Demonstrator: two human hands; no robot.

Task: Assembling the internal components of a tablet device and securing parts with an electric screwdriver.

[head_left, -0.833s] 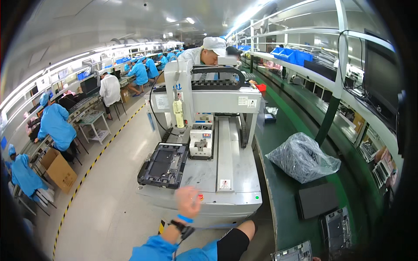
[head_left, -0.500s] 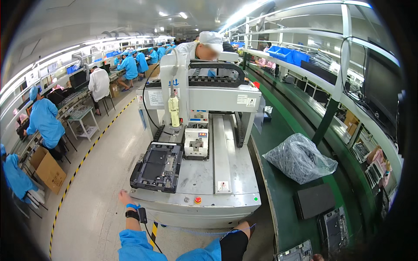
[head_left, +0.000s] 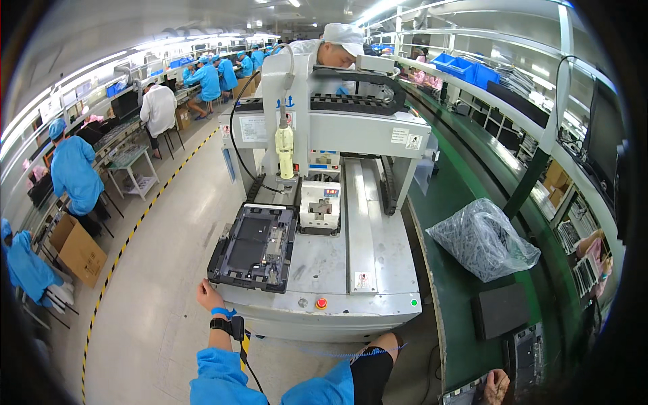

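My left hand (head_left: pixel 210 295), with a blue band and a black strap at its wrist, is beside the front left corner of a grey bench machine (head_left: pixel 324 312). Its fingers are too small and turned away to show whether they grip anything. Close to it, a dark laptop chassis (head_left: pixel 251 251) with exposed inner parts lies in a black fixture on the machine's bed. At the lower right, my right hand (head_left: pixel 497 386) is closed on the edge of another laptop chassis (head_left: pixel 466 391) on the green conveyor; the picture's lower edge cuts both off.
A yellow-green screwdriver head (head_left: pixel 285 152) hangs above the bed, behind the chassis. The bed also carries a white screw feeder (head_left: pixel 320 206) and a red button (head_left: pixel 322 304). On the conveyor sit a clear plastic bag (head_left: pixel 484 239), a black box (head_left: pixel 501 310) and another chassis (head_left: pixel 526 354). A person (head_left: pixel 339 47) stands behind the machine.
My left hand has come closer to the machine's front left corner. My right hand has come into view on the chassis at the lower right. The whole view has shifted slightly.
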